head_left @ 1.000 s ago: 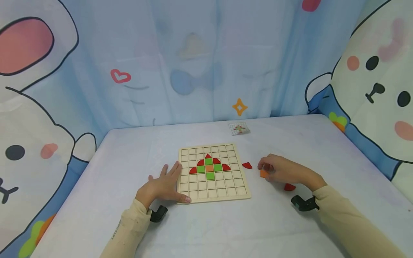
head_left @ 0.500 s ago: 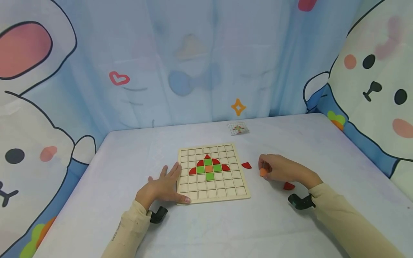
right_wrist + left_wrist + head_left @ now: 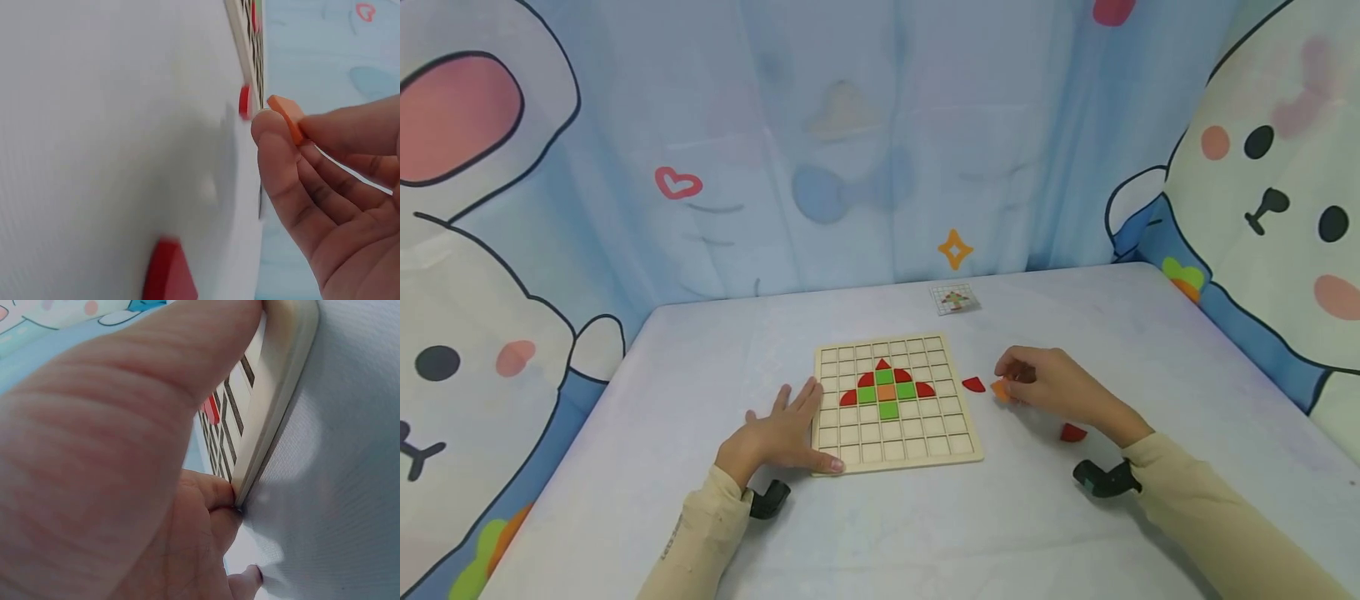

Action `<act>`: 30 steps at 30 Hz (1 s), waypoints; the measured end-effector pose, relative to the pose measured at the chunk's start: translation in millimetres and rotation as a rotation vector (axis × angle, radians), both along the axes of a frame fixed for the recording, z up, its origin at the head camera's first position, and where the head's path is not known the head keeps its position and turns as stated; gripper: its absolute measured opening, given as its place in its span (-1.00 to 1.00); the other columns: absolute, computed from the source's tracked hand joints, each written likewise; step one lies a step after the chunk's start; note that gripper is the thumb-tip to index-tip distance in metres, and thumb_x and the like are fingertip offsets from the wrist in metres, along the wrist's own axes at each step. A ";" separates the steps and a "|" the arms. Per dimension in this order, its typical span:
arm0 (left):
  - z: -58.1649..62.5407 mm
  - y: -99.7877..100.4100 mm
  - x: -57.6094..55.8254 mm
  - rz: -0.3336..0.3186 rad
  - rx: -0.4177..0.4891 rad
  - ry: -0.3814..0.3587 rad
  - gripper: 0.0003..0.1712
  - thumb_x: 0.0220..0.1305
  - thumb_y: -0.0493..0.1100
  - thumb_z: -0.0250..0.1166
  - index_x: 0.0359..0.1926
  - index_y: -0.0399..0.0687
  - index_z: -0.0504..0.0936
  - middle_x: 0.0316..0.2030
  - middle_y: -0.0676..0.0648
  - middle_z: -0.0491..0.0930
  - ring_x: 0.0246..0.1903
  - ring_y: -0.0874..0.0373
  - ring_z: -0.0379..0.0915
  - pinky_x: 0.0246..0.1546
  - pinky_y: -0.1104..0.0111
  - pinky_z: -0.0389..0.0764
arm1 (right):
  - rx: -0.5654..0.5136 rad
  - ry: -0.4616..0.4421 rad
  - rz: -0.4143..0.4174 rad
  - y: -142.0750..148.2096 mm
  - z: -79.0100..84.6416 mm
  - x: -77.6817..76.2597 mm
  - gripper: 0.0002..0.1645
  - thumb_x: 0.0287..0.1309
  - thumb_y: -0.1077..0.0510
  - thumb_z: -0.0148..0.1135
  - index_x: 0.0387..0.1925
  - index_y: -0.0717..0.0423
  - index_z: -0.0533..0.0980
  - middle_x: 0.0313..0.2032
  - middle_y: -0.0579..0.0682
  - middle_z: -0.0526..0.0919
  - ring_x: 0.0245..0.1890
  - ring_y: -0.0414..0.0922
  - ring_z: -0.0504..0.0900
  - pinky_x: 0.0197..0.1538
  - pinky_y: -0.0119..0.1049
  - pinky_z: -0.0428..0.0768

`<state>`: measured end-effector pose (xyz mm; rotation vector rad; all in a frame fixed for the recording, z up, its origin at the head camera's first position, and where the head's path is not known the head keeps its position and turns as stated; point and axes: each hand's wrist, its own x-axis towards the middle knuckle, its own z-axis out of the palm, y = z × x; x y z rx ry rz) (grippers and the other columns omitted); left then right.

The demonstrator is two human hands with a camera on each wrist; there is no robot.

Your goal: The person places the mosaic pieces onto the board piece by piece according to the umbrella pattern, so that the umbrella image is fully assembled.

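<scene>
A square wooden grid board (image 3: 932, 437) lies on the table with red, green and orange pieces set in its cells. My left hand (image 3: 778, 433) rests at the board's left edge, fingers spread, with the thumb on the near left corner; the left wrist view shows the thumb against the board's rim (image 3: 281, 381). To the right of the board, my right hand (image 3: 1056, 383) pinches an orange square block (image 3: 289, 115) between thumb and finger, raised off the table. One red quarter-round block (image 3: 973, 384) lies between the board and that hand.
Another red quarter-round block (image 3: 1072, 433) lies below my right hand, near the wrist. A small pattern card (image 3: 955, 298) with a coloured grid picture lies at the table's far side. A printed curtain (image 3: 850, 150) hangs behind the white table (image 3: 880, 533).
My right hand has lifted the orange block and carried it a little to the left, turning it. The left hand stays where it was on the board.
</scene>
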<state>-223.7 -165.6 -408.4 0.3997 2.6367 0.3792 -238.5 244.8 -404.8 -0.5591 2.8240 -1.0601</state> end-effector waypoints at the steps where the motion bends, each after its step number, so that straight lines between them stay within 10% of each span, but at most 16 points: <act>1: -0.2 -0.4 -0.4 0.002 0.001 -0.002 0.52 0.13 0.41 0.57 0.75 -0.11 -0.18 0.74 -0.08 -0.30 0.67 -0.29 -0.45 0.35 -0.61 -0.19 | -0.033 -0.008 -0.005 -2.1 -0.3 0.7 -0.86 0.35 0.34 0.37 -0.09 0.19 0.64 -0.24 -0.03 0.71 -0.33 -0.11 0.66 -0.22 -0.29 0.69; 19: -4.4 0.1 -2.5 0.013 0.007 0.004 0.51 0.11 0.41 0.57 0.75 -0.09 -0.14 0.74 -0.06 -0.27 0.67 -0.29 -0.44 0.36 -0.60 -0.19 | -0.401 -0.232 -0.056 -66.7 -8.8 17.1 -0.86 0.32 0.30 0.42 -0.14 0.29 0.65 -0.34 0.07 0.74 -0.39 -0.01 0.69 -0.35 -0.25 0.63; 30: -2.7 1.9 -1.9 0.020 0.000 0.002 0.50 0.11 0.40 0.58 0.75 -0.08 -0.13 0.74 -0.06 -0.25 0.67 -0.28 -0.42 0.38 -0.58 -0.19 | -0.389 -0.242 -0.009 -94.5 -16.5 16.7 -0.95 0.34 0.36 0.37 -0.19 0.29 0.66 -0.34 0.03 0.67 -0.39 -0.06 0.62 -0.37 -0.30 0.58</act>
